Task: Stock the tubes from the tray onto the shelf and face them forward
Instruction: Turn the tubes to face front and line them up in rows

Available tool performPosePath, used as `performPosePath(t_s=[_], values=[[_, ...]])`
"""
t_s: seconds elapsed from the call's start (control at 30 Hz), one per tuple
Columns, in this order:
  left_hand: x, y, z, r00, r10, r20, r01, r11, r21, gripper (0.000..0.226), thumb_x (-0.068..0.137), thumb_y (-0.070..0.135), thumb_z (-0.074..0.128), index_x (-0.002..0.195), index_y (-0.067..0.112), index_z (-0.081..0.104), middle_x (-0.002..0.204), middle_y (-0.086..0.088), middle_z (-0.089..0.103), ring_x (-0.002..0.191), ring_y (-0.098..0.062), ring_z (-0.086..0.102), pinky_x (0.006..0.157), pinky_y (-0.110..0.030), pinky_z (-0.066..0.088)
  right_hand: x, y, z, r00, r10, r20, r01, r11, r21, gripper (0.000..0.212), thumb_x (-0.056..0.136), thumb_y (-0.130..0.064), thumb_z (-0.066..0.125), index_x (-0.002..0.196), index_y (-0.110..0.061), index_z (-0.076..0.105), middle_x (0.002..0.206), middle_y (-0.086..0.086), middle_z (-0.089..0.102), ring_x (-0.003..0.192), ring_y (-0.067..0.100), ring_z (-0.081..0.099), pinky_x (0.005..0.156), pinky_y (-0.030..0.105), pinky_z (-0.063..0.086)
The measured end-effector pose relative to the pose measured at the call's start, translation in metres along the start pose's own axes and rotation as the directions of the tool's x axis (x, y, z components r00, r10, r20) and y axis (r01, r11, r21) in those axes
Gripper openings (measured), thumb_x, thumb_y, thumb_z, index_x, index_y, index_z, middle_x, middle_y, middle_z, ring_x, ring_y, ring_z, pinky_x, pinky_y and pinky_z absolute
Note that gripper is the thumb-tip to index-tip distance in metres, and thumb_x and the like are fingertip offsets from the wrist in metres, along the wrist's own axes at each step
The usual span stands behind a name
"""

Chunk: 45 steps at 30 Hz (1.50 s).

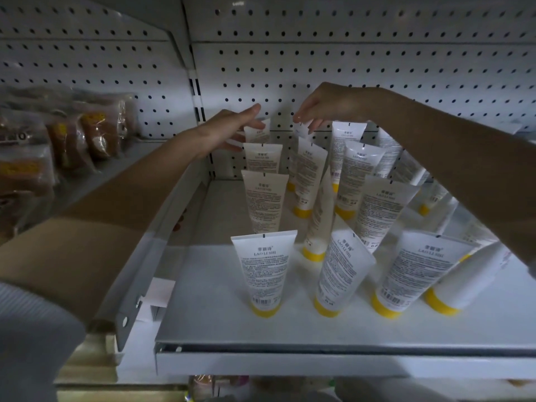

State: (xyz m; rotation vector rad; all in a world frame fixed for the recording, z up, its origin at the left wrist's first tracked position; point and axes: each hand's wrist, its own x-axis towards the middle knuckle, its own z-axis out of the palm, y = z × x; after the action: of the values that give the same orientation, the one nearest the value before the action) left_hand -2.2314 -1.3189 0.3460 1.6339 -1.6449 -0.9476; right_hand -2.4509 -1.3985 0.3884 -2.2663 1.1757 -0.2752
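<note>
Several white tubes with yellow caps stand cap-down in rows on the white shelf (208,285). Their printed text sides face me. My left hand (229,129) reaches to the back of the left row, its fingers straight and touching the rearmost tube (258,132). My right hand (322,108) hangs over the second row and pinches the top edge of its rearmost tube (301,131). A front-left tube (265,271) stands upright near the shelf edge. Tubes at the right lean against each other. No tray is in view.
A pegboard back wall (377,68) closes the shelf behind the tubes. A metal bracket (136,285) bounds the shelf's left side. Bagged brown goods (72,132) fill the neighbouring shelf at left. Bare shelf surface lies left of the tube rows.
</note>
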Motion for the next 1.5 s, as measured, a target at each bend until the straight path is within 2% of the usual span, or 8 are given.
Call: performPosePath(t_s=[0.23, 0.4, 0.63, 0.73, 0.87, 1.03, 1.23, 1.5], values=[[0.002, 0.001, -0.001, 1.0, 0.004, -0.014, -0.003, 0.999, 0.049, 0.059, 0.094, 0.063, 0.03, 0.127, 0.025, 0.061, 0.144, -0.003, 0.045, 0.115, -0.018, 0.052, 0.09, -0.026, 0.043, 0.002, 0.004, 0.0, 0.999, 0.009, 0.054, -0.015, 0.994, 0.11, 0.04, 0.09, -0.023, 0.064, 0.122, 0.0, 0.06, 0.129, 0.007, 0.059, 0.098, 0.009, 0.066, 0.09, 0.019, 0.048], [0.001, 0.004, 0.003, 1.0, -0.002, -0.019, 0.003, 0.999, 0.034, 0.059, 0.094, 0.063, 0.03, 0.129, 0.026, 0.058, 0.142, -0.004, 0.046, 0.114, -0.018, 0.053, 0.088, -0.025, 0.043, 0.0, 0.007, 0.001, 0.999, -0.004, 0.049, -0.002, 0.991, 0.133, 0.037, 0.085, -0.018, 0.07, 0.117, 0.0, 0.063, 0.113, 0.008, 0.067, 0.088, 0.0, 0.068, 0.072, 0.006, 0.05], [-0.004, 0.007, 0.007, 1.0, -0.005, -0.021, 0.005, 1.0, -0.006, 0.059, 0.095, 0.062, 0.027, 0.13, 0.025, 0.058, 0.14, -0.002, 0.048, 0.107, -0.015, 0.052, 0.072, -0.018, 0.042, 0.002, 0.004, 0.004, 1.0, -0.028, -0.007, 0.028, 0.999, 0.029, 0.036, 0.081, -0.022, 0.074, 0.109, -0.002, 0.066, 0.1, 0.005, 0.07, 0.08, 0.003, 0.068, 0.071, 0.011, 0.053], [-0.006, 0.008, 0.007, 1.0, -0.011, -0.02, 0.011, 1.0, -0.015, 0.06, 0.095, 0.062, 0.025, 0.13, 0.026, 0.058, 0.137, -0.001, 0.05, 0.105, -0.013, 0.053, 0.073, -0.019, 0.043, 0.004, -0.001, 0.004, 0.999, -0.039, -0.018, 0.037, 0.993, -0.11, 0.038, 0.078, -0.035, 0.075, 0.103, -0.007, 0.069, 0.086, -0.004, 0.069, 0.085, 0.01, 0.067, 0.073, 0.019, 0.049], [-0.007, 0.007, 0.006, 0.999, -0.015, -0.031, 0.015, 1.0, -0.025, 0.059, 0.095, 0.062, 0.026, 0.129, 0.026, 0.058, 0.135, -0.001, 0.052, 0.107, -0.013, 0.054, 0.077, -0.021, 0.045, 0.008, -0.002, 0.007, 0.994, -0.052, -0.098, 0.025, 0.967, -0.255, 0.047, 0.078, -0.045, 0.072, 0.103, -0.006, 0.069, 0.1, 0.003, 0.067, 0.096, 0.016, 0.061, 0.082, 0.025, 0.045], [-0.008, 0.002, 0.003, 0.999, -0.018, -0.03, 0.016, 0.998, -0.059, 0.06, 0.094, 0.064, 0.026, 0.129, 0.027, 0.058, 0.132, 0.0, 0.052, 0.114, -0.016, 0.052, 0.092, -0.029, 0.044, 0.013, 0.002, 0.01, 0.981, -0.044, -0.188, -0.012, 0.958, -0.286, 0.051, 0.077, -0.049, 0.072, 0.097, -0.002, 0.071, 0.103, 0.014, 0.069, 0.102, 0.024, 0.062, 0.084, 0.027, 0.044], [-0.01, 0.002, 0.002, 0.999, -0.018, -0.034, 0.015, 0.996, -0.09, 0.059, 0.095, 0.062, 0.025, 0.129, 0.027, 0.058, 0.116, 0.005, 0.053, 0.108, -0.014, 0.054, 0.087, -0.029, 0.046, 0.014, 0.007, 0.006, 0.976, -0.041, -0.215, -0.032, 0.945, -0.326, 0.04, 0.075, -0.048, 0.073, 0.084, -0.01, 0.069, 0.093, 0.007, 0.067, 0.097, 0.021, 0.061, 0.09, 0.035, 0.05], [-0.011, 0.001, -0.002, 1.0, -0.018, -0.025, 0.015, 0.994, -0.112, 0.058, 0.095, 0.062, 0.028, 0.129, 0.026, 0.057, 0.109, 0.008, 0.059, 0.105, -0.012, 0.058, 0.082, -0.026, 0.049, 0.013, 0.007, 0.003, 0.978, -0.039, -0.203, -0.038, 0.931, -0.362, 0.041, 0.076, -0.046, 0.073, 0.083, -0.006, 0.069, 0.065, -0.003, 0.058, 0.075, 0.016, 0.056, 0.073, 0.027, 0.042]])
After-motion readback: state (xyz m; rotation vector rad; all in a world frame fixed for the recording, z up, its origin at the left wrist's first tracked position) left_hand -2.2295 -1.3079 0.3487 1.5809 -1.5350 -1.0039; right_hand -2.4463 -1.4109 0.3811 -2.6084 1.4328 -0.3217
